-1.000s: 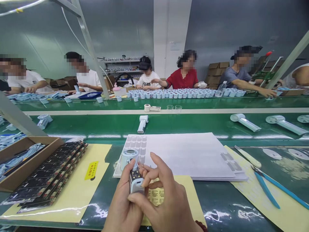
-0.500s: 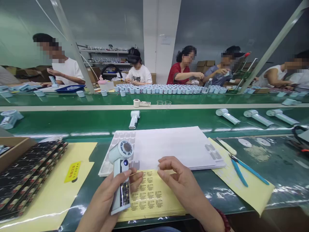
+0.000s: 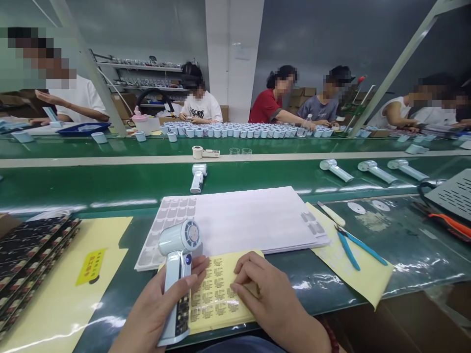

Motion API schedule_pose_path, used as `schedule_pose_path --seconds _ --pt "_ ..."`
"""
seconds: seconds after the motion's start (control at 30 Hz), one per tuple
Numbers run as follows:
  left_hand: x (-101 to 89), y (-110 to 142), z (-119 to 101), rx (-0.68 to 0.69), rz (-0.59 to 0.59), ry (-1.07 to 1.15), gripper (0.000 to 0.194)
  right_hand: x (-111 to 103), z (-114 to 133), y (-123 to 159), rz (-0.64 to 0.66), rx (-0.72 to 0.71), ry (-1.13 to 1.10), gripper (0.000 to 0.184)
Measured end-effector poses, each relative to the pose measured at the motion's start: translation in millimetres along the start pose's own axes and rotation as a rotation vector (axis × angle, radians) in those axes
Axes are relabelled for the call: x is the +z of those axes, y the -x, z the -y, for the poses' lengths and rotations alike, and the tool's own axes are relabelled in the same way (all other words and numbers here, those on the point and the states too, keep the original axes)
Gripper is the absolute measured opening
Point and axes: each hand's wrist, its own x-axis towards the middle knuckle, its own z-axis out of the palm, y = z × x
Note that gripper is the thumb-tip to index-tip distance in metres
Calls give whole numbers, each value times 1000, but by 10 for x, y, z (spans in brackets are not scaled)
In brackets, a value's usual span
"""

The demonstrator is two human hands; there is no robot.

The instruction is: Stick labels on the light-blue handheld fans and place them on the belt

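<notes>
My left hand [image 3: 159,299] is closed round the handle of a light-blue handheld fan [image 3: 175,289], held upright with its round head toward the top. A small dark display glows on the fan, below the head, and a dark strip with gold print runs down the handle. Over the yellow sheet of printed labels [image 3: 208,321], my right hand [image 3: 270,289] has thumb and forefinger close together in a pinch. Its fingertips are low against the sheet's right part; whatever lies between them is too small to make out. Behind both hands lies a stack of white sheets with grey stickers [image 3: 239,215].
Blue-handled cutters [image 3: 348,250] and a pale-handled knife [image 3: 333,214] lie on yellow paper at right. Black printed sheets [image 3: 25,264] are stacked left. More fans [image 3: 336,170] rest on the green conveyor [image 3: 257,179]. Across it, several co-workers sit behind rows of light-blue cups [image 3: 235,130].
My right hand has come down from the white sheets' edge to the label sheet. My left hand has lowered the fan slightly. The whole view has turned a little to the right.
</notes>
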Motion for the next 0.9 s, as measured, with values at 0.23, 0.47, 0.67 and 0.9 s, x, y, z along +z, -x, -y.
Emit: schedule_pose_path --seconds 0.23,0.47,0.67,0.9 --pt "77 85 -66 4 -36 0 53 -168 149 -39 11 79 -377 16" --pt "81 77 -47 80 -34 -69 50 -11 51 -20 27 -10 176 15" --pt "38 35 -20 58 -16 -74 49 -140 78 17 71 4 -159 16" --pt "227 206 -116 30 -70 58 38 -172 400 -102 68 37 -533 14"
